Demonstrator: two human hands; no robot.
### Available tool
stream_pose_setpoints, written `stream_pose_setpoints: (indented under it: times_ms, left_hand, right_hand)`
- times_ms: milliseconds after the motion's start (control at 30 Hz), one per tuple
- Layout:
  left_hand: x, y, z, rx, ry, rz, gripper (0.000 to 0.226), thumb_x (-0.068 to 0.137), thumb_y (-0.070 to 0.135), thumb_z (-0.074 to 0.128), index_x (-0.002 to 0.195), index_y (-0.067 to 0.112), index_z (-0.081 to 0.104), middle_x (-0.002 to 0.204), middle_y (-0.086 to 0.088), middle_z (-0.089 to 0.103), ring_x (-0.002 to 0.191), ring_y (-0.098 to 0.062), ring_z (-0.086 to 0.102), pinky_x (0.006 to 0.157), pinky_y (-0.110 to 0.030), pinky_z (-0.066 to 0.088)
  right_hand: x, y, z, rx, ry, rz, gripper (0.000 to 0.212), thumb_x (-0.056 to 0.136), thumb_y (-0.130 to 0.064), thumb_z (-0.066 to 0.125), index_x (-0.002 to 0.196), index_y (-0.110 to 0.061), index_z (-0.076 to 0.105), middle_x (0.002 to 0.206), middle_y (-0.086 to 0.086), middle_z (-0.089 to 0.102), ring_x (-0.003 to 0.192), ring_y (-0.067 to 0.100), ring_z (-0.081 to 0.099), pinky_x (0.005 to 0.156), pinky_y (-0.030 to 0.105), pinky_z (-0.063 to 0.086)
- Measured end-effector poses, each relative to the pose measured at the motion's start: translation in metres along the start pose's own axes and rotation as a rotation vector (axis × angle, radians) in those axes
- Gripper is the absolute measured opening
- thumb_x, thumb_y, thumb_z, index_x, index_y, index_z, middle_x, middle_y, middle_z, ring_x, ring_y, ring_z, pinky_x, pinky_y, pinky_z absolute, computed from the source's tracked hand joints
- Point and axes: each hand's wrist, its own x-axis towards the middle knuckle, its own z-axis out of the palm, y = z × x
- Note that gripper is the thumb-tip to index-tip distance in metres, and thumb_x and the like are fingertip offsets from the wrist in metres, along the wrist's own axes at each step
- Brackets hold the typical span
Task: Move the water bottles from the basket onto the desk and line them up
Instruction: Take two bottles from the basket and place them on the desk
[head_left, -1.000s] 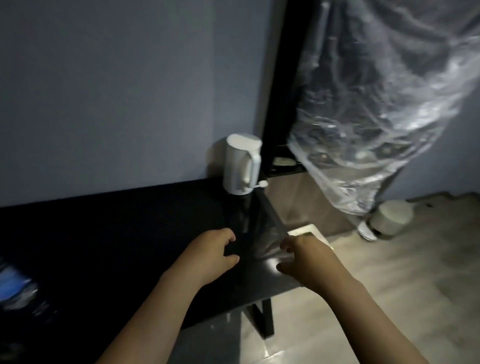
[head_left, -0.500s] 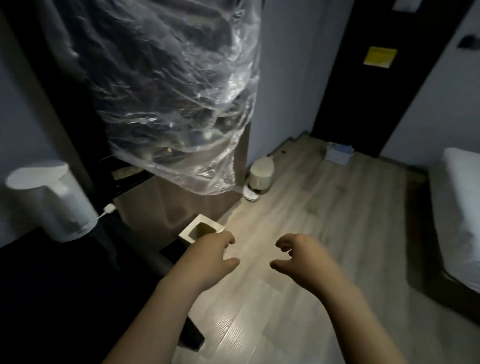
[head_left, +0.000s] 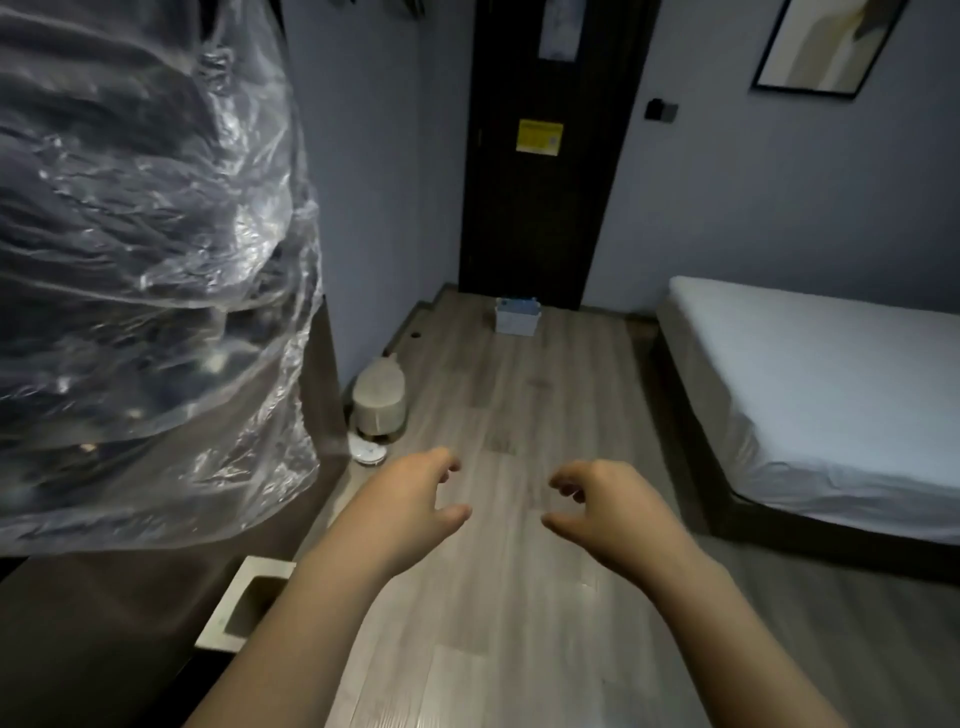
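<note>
Pale blue-white basket (head_left: 516, 317) with bottle tops showing above its rim stands on the wooden floor (head_left: 519, 597) at the far end of the room, against the foot of a dark door (head_left: 545, 208). Well short of it, the left hand (head_left: 410, 501) and right hand (head_left: 610, 506) hang in the air over the floor, apart from each other, palms facing inward, fingers loosely curled and spread, holding nothing. A white-sheeted bed (head_left: 821, 384) lies along the right side. On the left, crumpled clear plastic wrap (head_left: 145, 260) covers something dark, and a small beige bin (head_left: 378, 397) stands by the wall below it
</note>
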Motion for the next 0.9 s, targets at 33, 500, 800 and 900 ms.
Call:
stream_pose_setpoints:
  times_ms: [33,500,800,900]
  left_hand:
    - [0.013,-0.002,-0.003,0.002,-0.009,0.014,0.047,0.086,0.037,0.061,0.129,0.025,0.047,0.128,0.006,0.056,0.117,-0.013,0.052,0.093,-0.029,0.045]
    - [0.196,0.001,0.013,0.052,-0.108,0.131,0.046,0.087,0.04,0.06,0.128,0.024,0.048,0.127,0.006,0.057,0.118,-0.013,0.053,0.096,-0.03,0.045]
    - [0.34,0.036,0.027,0.105,-0.11,0.128,0.044,0.086,0.043,0.059,0.125,0.025,0.049,0.124,0.005,0.058,0.115,-0.012,0.055,0.094,-0.029,0.046]
    - [0.382,0.042,0.03,0.103,-0.125,0.126,0.044,0.086,0.043,0.059,0.125,0.024,0.05,0.125,0.005,0.059,0.115,-0.013,0.055,0.094,-0.029,0.046]
  right_hand:
    - [0.009,0.0,-0.004,0.0,0.029,0.015,0.047,0.084,-0.035,0.065,0.129,-0.024,0.056,0.123,-0.006,0.063,0.108,0.008,0.059,0.09,0.025,0.05]
    - [0.162,0.051,-0.018,0.034,0.053,0.153,0.045,0.084,-0.033,0.067,0.127,-0.024,0.058,0.122,-0.006,0.062,0.107,0.009,0.06,0.092,0.026,0.051]
    - [0.295,0.114,-0.053,0.031,0.058,0.137,0.047,0.083,-0.035,0.067,0.127,-0.025,0.057,0.123,-0.007,0.062,0.109,0.007,0.059,0.092,0.024,0.05]
    - [0.332,0.133,-0.061,0.052,0.054,0.133,0.046,0.083,-0.034,0.067,0.127,-0.025,0.057,0.122,-0.008,0.062,0.108,0.006,0.059,0.09,0.022,0.05]
